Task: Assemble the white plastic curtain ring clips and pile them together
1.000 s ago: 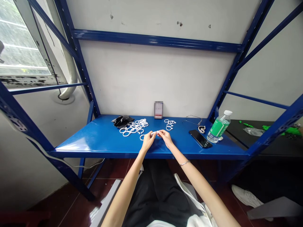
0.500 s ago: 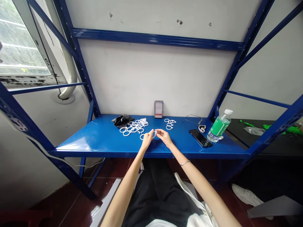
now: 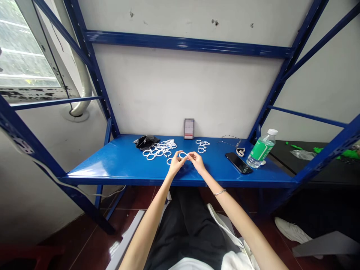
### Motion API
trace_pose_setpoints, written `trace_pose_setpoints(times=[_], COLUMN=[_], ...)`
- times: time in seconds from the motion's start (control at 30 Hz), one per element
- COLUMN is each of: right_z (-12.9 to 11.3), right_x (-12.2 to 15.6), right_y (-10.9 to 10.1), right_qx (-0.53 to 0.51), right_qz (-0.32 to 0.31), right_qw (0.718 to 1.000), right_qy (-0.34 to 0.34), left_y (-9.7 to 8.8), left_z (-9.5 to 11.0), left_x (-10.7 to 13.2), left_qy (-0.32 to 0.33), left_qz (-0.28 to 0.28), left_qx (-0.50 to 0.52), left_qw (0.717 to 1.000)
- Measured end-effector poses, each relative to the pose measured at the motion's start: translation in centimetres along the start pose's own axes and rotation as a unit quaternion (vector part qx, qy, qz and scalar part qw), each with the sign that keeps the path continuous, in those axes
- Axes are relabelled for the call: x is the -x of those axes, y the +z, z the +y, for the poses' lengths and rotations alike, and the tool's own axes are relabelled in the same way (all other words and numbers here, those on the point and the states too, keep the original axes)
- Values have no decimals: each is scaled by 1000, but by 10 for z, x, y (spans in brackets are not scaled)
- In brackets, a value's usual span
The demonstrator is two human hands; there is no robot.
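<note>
Above the blue tabletop [image 3: 112,161], my two hands meet at a white curtain ring [image 3: 183,153]. My left hand [image 3: 177,162] pinches the ring from the left and below. The fingertips of my right hand [image 3: 196,162] close on its right side, hiding that part. Another white ring [image 3: 169,161] shows just left of my left hand, partly covered by it. Farther left lies a loose pile of white rings [image 3: 159,149]. A small group of several rings [image 3: 201,146] rests beyond my right hand.
A crumpled black plastic bag [image 3: 146,142] lies behind the pile. A small card-like object [image 3: 189,129] leans on the wall. To the right are a black phone [image 3: 238,163], a green-labelled bottle [image 3: 261,148], and thin-framed glasses [image 3: 231,141]. Blue metal posts [image 3: 98,75] frame the table.
The ring between my hands has turned up and its loop now shows above my fingers. My left hand has shifted slightly right, with its fingers rearranged.
</note>
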State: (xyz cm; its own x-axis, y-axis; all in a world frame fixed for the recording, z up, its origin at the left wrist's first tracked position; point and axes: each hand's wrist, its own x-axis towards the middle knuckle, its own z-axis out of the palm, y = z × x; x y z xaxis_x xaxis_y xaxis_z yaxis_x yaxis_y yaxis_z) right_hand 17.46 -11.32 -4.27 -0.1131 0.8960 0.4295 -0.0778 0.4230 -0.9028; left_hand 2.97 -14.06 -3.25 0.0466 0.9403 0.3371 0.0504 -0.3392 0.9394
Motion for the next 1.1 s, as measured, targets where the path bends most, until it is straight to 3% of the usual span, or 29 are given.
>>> trace_pose_setpoints(times=[0.23, 0.83, 1.1], right_z=[0, -2, -3], right_x=[0, 2, 3], right_y=[-1, -2, -2], right_qx=[8, 45, 64], right_qz=[23, -4, -9], right_qw=[1000, 999, 997], right_qy=[-12, -19, -35], left_y=[-1, -1, -1], left_z=[1, 6, 0], left_x=[1, 3, 1], left_qy=[11, 14, 44], left_qz=[-5, 25, 49], left_qx=[-32, -71, -107], left_qw=[999, 997, 992])
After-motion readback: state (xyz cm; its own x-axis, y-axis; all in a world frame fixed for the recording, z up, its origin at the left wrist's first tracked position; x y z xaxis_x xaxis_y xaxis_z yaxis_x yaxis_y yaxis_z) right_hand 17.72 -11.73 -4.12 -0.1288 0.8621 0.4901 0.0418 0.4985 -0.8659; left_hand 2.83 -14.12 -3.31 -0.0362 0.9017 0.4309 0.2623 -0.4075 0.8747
